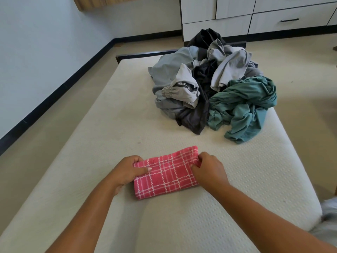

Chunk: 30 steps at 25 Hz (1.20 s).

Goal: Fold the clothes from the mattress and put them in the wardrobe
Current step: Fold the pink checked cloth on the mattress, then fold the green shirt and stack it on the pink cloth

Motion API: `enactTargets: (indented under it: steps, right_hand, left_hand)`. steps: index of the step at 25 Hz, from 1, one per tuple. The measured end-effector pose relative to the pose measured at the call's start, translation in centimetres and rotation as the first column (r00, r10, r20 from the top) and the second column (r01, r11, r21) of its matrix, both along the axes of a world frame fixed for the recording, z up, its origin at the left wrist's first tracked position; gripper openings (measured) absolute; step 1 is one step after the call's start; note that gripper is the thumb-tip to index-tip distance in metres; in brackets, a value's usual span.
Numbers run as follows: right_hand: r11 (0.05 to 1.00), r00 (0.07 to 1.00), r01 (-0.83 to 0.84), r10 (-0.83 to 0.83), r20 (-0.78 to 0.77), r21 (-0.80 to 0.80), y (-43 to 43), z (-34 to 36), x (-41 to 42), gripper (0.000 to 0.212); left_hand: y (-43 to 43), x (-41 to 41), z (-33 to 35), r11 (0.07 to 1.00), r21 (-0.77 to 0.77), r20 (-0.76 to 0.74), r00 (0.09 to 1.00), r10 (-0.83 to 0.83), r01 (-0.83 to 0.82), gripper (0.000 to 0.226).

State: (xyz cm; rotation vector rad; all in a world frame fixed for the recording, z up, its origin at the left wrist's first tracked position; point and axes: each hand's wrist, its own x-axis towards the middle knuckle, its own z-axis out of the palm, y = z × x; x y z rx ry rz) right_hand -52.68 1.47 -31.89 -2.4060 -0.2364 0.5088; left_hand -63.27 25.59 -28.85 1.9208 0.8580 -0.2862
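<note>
Here, a folded pink plaid cloth (pixel 166 172) lies flat on the near part of the white mattress (pixel 113 128), a person's hands at its two short ends. Left hand (pixel 125 172) grips the left end, thumb laid on top of the fabric, other fingers curled over the far edge. Right hand (pixel 207 170) pinches the right end, fingers bunched and curled into the fabric at the fold. Both forearms reach in from the bottom of the view.

Further back on the mattress, well apart from the cloth, sits a heap of unfolded clothes (pixel 211 83): grey pieces, a dark one, and a teal garment (pixel 244 105) spilling toward the right edge. Behind the heap stands a white wardrobe (pixel 255 15) with drawers, on the beige floor (pixel 54 110).
</note>
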Motion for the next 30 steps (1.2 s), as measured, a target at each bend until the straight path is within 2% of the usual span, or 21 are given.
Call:
enactTargets:
  steps: [3,4,5,6,7,8,9,10,12,14,16,18,20,23,25,28,30]
  right_hand:
    - [0.975,0.996,-0.033,0.050,-0.071,0.221,2.2,1.5,0.7,0.022]
    - [0.972,0.995,-0.061,0.077,-0.066,0.226,3.0,1.7,0.9,0.027]
    - [0.979,0.991,-0.125,0.129,-0.018,0.158,3.5,1.7,1.1,0.032]
    - [0.980,0.979,-0.197,0.195,0.059,0.035,3.8,1.3,1.3,0.037]
    - [0.965,0.956,-0.250,0.259,0.140,-0.084,3.8,0.9,1.2,0.041]
    - [0.943,0.926,-0.293,0.321,0.197,-0.157,3.4,0.5,0.9,0.044]
    - [0.923,0.900,-0.337,0.374,0.223,-0.186,2.8,0.2,0.6,0.048]
    - [0.910,0.881,-0.363,0.406,0.242,-0.203,1.9,0.0,0.6,0.052]
    - [0.921,0.867,-0.312,0.377,0.326,-0.233,-0.2,0.2,1.6,0.060]
    - [0.947,0.861,-0.134,0.257,0.440,-0.290,-3.0,0.7,4.6,0.063]
    - [0.952,0.869,0.082,0.075,0.489,-0.293,-5.9,2.0,8.3,0.067]
    - [0.942,0.873,0.237,-0.100,0.477,-0.237,-8.9,3.8,11.9,0.068]
    - [0.946,0.873,0.279,-0.177,0.455,-0.166,-11.2,5.7,15.2,0.066]
    - [0.963,0.902,0.212,-0.126,0.412,-0.169,-13.0,8.0,19.5,0.065]
    - [0.982,0.919,0.149,-0.095,0.381,-0.114,-13.3,8.6,21.4,0.056]
    - [0.971,0.932,0.192,-0.225,0.283,0.140,-13.0,8.6,21.6,0.047]
    - [0.944,0.939,0.242,-0.286,0.190,0.225,-12.7,8.1,20.9,0.044]
  left_hand:
    - [2.4,-0.5,0.6,0.973,-0.052,0.148,0.962,0.229,-0.224,0.035]
    - [3.2,-0.5,0.5,0.952,-0.002,0.191,0.935,0.300,-0.305,0.037]
    - [3.6,-0.4,0.0,0.933,0.117,0.184,0.930,0.317,-0.341,0.042]
    - [3.6,-0.3,-0.7,0.901,0.319,0.107,0.956,0.275,-0.295,0.050]
    - [3.2,-0.3,-1.8,0.825,0.533,0.009,0.976,0.219,-0.190,0.058]
    - [2.3,-0.2,-2.6,0.706,0.703,-0.042,0.986,0.162,-0.086,0.063]
    - [0.9,0.0,-3.0,0.589,0.807,-0.025,0.996,0.085,-0.030,0.063]
    - [-0.9,0.7,-3.1,0.526,0.850,0.027,0.999,-0.024,-0.010,0.061]
    - [-4.7,3.2,-3.0,0.517,0.855,0.141,0.945,-0.295,0.034,0.057]
    - [-9.4,7.8,-2.6,0.500,0.858,0.197,0.823,-0.533,0.119,0.061]
    - [-14.1,13.6,-1.4,0.473,0.851,0.175,0.725,-0.666,0.228,0.072]
    - [-18.2,19.0,0.5,0.497,0.798,0.155,0.681,-0.716,0.341,0.081]
    - [-21.0,23.1,2.3,0.580,0.714,0.185,0.693,-0.697,0.392,0.083]
    - [-22.3,26.0,3.6,0.789,0.497,0.317,0.770,-0.553,0.363,0.081]
    - [-22.3,26.2,3.6,0.885,0.345,0.373,0.820,-0.435,0.312,0.079]
    - [-22.4,24.9,3.4,0.944,0.210,0.435,0.841,-0.322,0.253,0.068]
    - [-22.9,23.7,3.3,0.971,0.107,0.457,0.856,-0.241,0.216,0.059]
